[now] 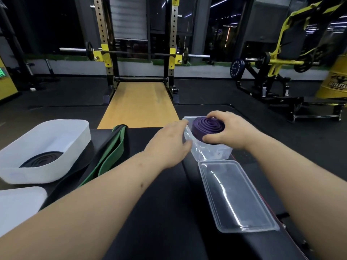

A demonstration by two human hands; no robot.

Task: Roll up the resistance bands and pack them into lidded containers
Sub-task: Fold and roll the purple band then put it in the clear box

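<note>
One roll: purple band (207,126), grasped under your right hand (225,128).
Left hand (169,141): released, touching clear container (210,153) to its right.

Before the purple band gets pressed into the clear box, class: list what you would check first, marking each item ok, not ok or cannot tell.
1. Coil of the purple band tight: ok, the grip of the right hand holds it whole.
2. Steadying of the clear box: ok, the left hand rests against its side.
3. Band seated below the rim: not ok, it stands above it.
4. Reach to the clear lid: ok, it lies off, nearer on the bench.
5. Rolling of the green band: not ok, it lies loose.
6. Box bottom free: cannot tell.
</note>
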